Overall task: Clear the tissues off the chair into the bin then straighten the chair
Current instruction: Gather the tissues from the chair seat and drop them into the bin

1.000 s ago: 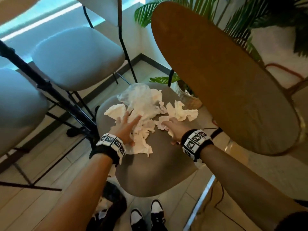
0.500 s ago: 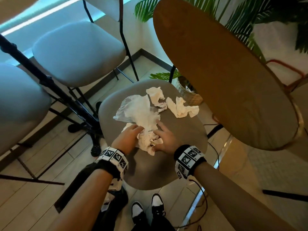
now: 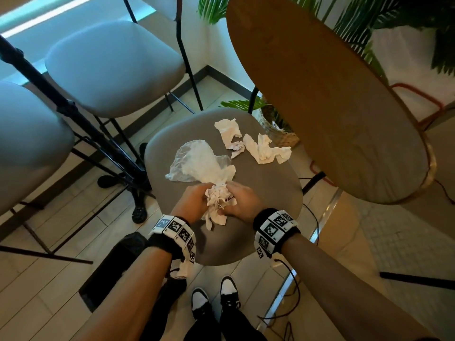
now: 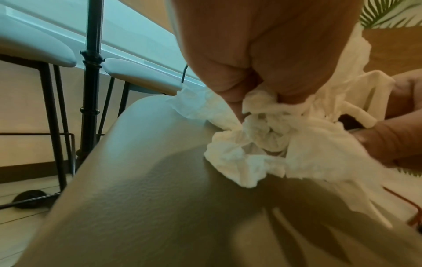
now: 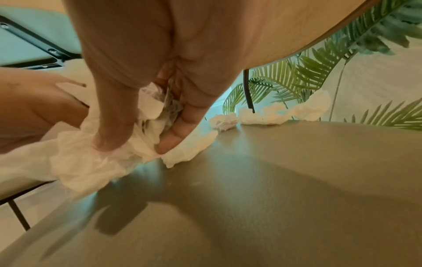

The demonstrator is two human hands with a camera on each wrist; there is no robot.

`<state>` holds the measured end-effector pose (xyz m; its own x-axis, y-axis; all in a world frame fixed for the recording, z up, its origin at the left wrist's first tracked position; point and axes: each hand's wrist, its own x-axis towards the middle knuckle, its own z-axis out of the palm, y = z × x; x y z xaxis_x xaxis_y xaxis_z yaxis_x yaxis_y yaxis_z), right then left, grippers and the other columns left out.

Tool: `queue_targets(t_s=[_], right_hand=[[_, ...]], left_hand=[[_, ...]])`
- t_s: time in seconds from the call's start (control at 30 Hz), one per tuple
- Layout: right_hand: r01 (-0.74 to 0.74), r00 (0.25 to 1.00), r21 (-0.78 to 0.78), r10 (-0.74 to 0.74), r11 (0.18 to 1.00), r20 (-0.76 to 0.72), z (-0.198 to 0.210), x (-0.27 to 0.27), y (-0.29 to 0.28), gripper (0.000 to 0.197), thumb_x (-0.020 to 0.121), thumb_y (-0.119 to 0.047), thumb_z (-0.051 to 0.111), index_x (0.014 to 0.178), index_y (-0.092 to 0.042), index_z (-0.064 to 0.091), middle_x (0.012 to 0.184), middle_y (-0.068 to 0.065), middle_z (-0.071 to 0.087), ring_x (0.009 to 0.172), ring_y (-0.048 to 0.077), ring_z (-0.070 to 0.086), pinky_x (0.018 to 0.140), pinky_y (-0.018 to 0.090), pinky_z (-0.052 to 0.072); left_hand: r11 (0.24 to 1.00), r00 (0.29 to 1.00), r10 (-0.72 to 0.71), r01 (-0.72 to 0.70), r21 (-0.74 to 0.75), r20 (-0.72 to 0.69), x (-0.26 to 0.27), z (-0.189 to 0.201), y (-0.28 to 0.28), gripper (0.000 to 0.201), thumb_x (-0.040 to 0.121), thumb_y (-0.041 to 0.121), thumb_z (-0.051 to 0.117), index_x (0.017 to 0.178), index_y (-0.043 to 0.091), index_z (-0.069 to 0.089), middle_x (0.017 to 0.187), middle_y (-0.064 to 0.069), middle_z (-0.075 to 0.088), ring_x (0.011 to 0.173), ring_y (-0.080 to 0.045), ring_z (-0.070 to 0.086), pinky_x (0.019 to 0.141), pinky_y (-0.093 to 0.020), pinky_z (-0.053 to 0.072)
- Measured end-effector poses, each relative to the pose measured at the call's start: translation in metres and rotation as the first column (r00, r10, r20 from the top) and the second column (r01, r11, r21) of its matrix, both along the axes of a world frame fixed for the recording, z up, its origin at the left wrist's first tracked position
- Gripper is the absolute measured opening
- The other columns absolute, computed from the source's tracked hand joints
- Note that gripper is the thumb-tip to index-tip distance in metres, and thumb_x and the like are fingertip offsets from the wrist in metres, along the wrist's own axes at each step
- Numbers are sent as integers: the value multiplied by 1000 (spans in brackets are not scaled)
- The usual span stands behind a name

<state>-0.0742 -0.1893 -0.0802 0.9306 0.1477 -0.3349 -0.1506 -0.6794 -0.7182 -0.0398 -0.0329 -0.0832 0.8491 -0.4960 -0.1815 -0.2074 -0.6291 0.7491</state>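
tissue wad (image 3: 216, 200) on chair seat (image 3: 266, 193), squeezed between both hands | left hand (image 3: 194, 201) curled round it | right hand (image 3: 242, 201) pinching it (thumb and fingers) | loose tissues (image 3: 246, 143) well apart, far edge of seat

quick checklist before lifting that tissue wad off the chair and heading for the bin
1. Left hand grips the tissue wad: ok.
2. Right hand grips the same wad: ok.
3. Wad fully gathered: not ok, a tail hangs loose at its near side.
4. Plastic bag clear of the wad: cannot tell, its near edge reaches the hands.
5. Chair seat cleared: not ok, two loose tissues lie at its far edge.
6. Bin located: cannot tell, none shows in any view.
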Motion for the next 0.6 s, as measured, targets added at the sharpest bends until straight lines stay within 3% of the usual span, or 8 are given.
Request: queue_targets(t_s=[0.07,0.17,0.23,0.3,0.43,0.53,0.6], right_hand=[[-3,999,-6,4,1000,33,7,-1,-2,51,67,-18,80,110,-2,59,114,16,62,104,29,58,85,30,43],[-37,995,-20,39,999,87,21,-2,-5,43,68,-18,79,102,0,61,107,16,62,98,28,57,75,24,36],[-86,988,-46,92,995,127,36,-1,-1,42,69,-19,79,101,-1,60,107,16,62,98,26,56,74,22,34],[-149,973,-68,159,986,168,53,-1,12,41,70,-21,78,101,-2,59,110,15,61,100,26,55,77,26,36],[-282,934,-69,290,957,210,84,-4,63,44,73,-25,75,107,-5,57,119,14,58,109,26,53,90,29,39],[-371,897,-61,374,927,237,96,-14,120,48,74,-29,75,111,-5,56,122,13,56,111,27,53,92,34,42],[-442,870,-30,436,897,229,99,-27,165,47,76,-26,73,114,-5,54,126,13,54,113,27,52,94,36,43]], left_hand=[[1000,1000,9,-10,-20,-2,-1,5,-1,12,80,15,66,91,11,67,82,1,65,76,-15,60,65,-13,40],[998,999,2,0,-64,32,-4,16,2,10,80,17,67,90,13,67,82,4,64,76,-12,60,66,-13,41],[997,997,9,-3,-80,73,-6,27,11,12,80,18,67,92,14,67,82,5,65,73,-8,59,64,-5,40],[993,993,55,-43,-113,104,-12,40,29,16,79,16,69,95,14,68,83,6,67,71,0,59,65,-1,41],[970,979,178,-157,-187,104,-34,66,85,29,77,16,70,106,20,64,86,23,60,80,18,58,71,-1,43],[947,952,287,-266,-179,107,-65,85,140,28,76,29,70,102,26,62,84,24,59,79,16,58,70,-3,43],[924,924,368,-352,-146,100,-92,94,182,24,73,38,62,97,32,60,80,17,64,76,7,61,64,-9,44]])
